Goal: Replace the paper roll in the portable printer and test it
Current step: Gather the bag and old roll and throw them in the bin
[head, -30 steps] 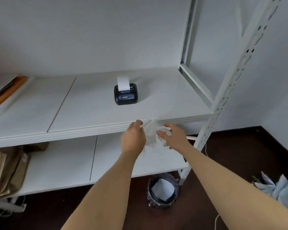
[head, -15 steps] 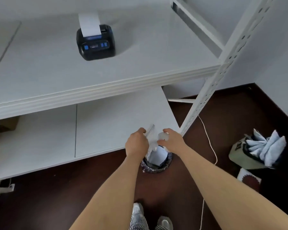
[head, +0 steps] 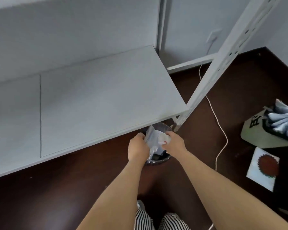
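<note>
Printer not in view now; head camera looks down past the lower shelf (head: 96, 100). Left hand (head: 137, 147) pinches a clear plastic wrapper (head: 150, 140); right hand (head: 174, 143) grips a small white wad, probably paper or the spent roll (head: 165, 140), can't tell which. Both sit directly over the waste bin (head: 158, 161), partly tucked under the shelf edge. Best practice: lower hands near the rim before letting go, since light film drifts. Surroundings: white metal rack upright (head: 226, 52), dark brown floor (head: 56, 188), white cable (head: 220, 127) trailing, bag of cloths (head: 273, 128) at right.
</note>
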